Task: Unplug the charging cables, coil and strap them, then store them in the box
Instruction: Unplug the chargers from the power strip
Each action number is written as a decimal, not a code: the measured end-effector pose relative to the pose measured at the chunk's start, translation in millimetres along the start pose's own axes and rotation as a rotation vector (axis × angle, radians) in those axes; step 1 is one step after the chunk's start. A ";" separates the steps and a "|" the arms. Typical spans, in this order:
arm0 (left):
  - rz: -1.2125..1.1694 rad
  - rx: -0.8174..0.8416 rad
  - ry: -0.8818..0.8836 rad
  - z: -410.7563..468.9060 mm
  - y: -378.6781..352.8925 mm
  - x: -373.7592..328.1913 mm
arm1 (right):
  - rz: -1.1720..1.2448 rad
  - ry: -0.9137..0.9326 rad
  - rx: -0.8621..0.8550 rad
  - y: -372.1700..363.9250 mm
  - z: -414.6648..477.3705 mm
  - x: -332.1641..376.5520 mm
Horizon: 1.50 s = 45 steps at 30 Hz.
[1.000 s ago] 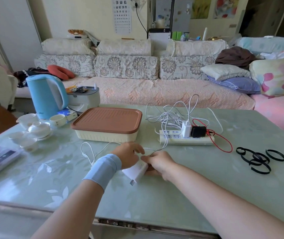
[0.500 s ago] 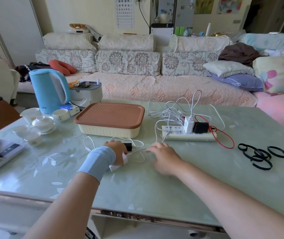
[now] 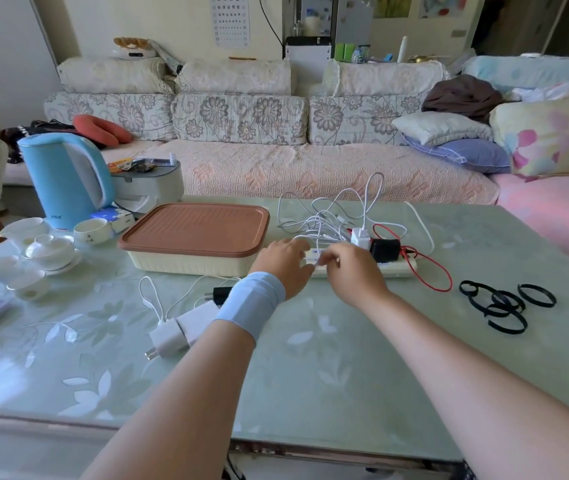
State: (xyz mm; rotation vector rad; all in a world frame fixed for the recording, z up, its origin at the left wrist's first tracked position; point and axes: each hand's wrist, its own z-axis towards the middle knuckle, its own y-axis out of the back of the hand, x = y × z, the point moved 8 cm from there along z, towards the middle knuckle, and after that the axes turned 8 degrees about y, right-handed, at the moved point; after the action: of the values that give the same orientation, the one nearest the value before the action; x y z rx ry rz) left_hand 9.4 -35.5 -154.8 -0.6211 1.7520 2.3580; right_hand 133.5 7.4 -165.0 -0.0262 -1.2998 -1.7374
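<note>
— Hands first: what are the fingers doing?
— Left hand (image 3: 285,263) is over the left end of the power strip (image 3: 394,270), fingers spread and nearly straight, gripping nothing. I can't tell whether they press on it. Right hand (image 3: 352,271) is curled just beside it, thumb and forefinger pinching a thin white cable (image 3: 318,262) right at the strip.
— And the other cables?
— A white tangle (image 3: 331,216) sits behind the strip. A white charger (image 3: 361,237) and a black charger (image 3: 385,249) stand plugged in, and a red cable (image 3: 440,277) loops off the right end. Two loose white chargers (image 3: 179,327) and a small black plug (image 3: 222,294) lie on the table (image 3: 310,375) near the left wrist.
— The box?
— The box (image 3: 196,237) is left of the strip, with its brown lid on. Black straps (image 3: 504,303) lie well apart to the right.
</note>
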 end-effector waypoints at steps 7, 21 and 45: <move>-0.264 0.009 -0.017 45.2 -46.1 -49.1 | -0.183 -0.002 -0.209 44.9 16.4 -72.4; -0.446 0.096 0.093 96.8 -116.8 -69.9 | -0.497 0.049 0.137 17.4 33.5 -127.7; -0.301 -0.210 0.142 87.3 -119.6 -69.4 | -0.530 0.036 0.098 16.3 27.1 -121.7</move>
State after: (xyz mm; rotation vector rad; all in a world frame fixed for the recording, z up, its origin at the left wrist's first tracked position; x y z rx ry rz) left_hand 92.8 93.1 -211.7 -1.0266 1.3509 2.3461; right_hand 200.1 107.0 -203.1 0.4398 -1.4492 -2.0945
